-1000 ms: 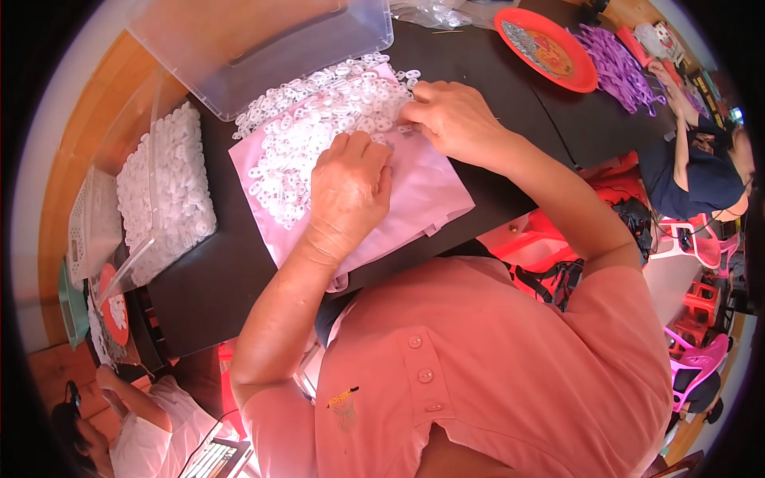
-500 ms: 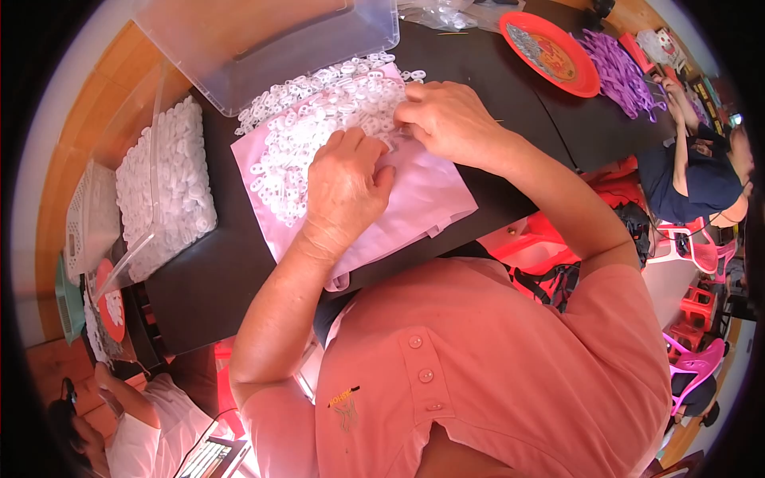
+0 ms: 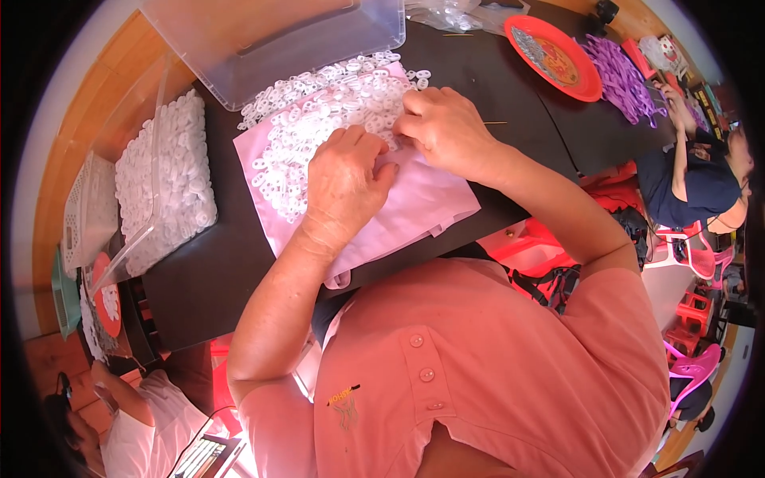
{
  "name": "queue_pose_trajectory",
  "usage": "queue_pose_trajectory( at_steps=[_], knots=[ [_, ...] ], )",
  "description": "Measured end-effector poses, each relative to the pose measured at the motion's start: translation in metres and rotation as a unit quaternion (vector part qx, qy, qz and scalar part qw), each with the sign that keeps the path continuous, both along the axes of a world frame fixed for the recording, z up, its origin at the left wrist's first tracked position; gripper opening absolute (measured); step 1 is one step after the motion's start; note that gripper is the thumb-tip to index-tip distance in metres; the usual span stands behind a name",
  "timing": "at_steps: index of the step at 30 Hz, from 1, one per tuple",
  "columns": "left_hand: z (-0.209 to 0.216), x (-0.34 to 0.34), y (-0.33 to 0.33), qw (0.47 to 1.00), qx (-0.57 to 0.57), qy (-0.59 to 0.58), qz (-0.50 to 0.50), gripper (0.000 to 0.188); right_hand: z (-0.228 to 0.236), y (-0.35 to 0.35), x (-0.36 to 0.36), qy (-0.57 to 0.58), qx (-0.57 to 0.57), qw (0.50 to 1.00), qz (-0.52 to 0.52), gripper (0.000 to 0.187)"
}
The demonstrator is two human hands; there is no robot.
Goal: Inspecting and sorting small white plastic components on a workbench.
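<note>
A heap of small white oval pieces (image 3: 323,111) with holes in them lies spread over a pink cloth (image 3: 414,199) on the dark table. At the heap's near edge, my left hand (image 3: 344,187) bends its fingers down over the pieces, its thumb pointing inward. My right hand (image 3: 446,131) is curled at the heap's right side, thumb and forefinger drawn together. Both hands' fingertips are hidden, so what they pinch cannot be made out. A narrow gap between the hands shows pieces and cloth.
Behind the heap a clear plastic bin (image 3: 279,48) lies tipped. Left stands a clear box full of white pieces (image 3: 163,183). Far right hold a red plate (image 3: 586,84) with small metal parts and purple strips (image 3: 617,80). Co-workers sit at the right (image 3: 689,183) and lower left (image 3: 151,422).
My hands have barely moved; the right one sits slightly lower, its fingers still curled. The whole view has shifted a little.
</note>
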State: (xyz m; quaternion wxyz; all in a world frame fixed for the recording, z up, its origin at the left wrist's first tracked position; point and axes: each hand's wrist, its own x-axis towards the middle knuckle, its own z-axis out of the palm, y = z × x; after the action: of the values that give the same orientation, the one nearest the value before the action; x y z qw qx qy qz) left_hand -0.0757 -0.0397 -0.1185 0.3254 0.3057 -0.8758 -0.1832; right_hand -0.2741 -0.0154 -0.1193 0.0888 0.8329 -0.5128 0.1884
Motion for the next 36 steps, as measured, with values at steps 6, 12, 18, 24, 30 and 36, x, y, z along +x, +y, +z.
queue_pose_trajectory(
  at_steps=[6,12,18,24,30,36],
  knots=[
    [0.002,0.002,-0.003,1.000,-0.001,0.024,-0.002,0.013,-0.003,-0.003,0.002,0.007,-0.046,0.999,0.011,0.010],
    [0.001,0.003,-0.007,0.984,0.082,0.154,0.025,0.008,-0.002,-0.001,0.002,-0.005,-0.055,0.998,-0.009,0.013],
    [0.003,0.007,-0.009,0.979,0.123,0.160,0.039,0.008,-0.001,0.000,-0.002,0.005,-0.050,0.999,0.016,0.013],
    [0.004,0.008,-0.008,0.982,0.129,0.138,0.027,0.008,-0.001,0.001,0.001,0.002,-0.074,0.997,0.019,0.015],
    [0.005,0.006,-0.007,0.975,0.137,0.171,0.026,0.005,-0.002,-0.005,-0.002,-0.045,-0.053,0.997,0.029,0.012],
    [0.003,0.008,-0.007,0.965,0.188,0.179,0.037,0.007,0.006,-0.002,0.003,-0.040,-0.061,0.997,0.018,0.014]
  ],
)
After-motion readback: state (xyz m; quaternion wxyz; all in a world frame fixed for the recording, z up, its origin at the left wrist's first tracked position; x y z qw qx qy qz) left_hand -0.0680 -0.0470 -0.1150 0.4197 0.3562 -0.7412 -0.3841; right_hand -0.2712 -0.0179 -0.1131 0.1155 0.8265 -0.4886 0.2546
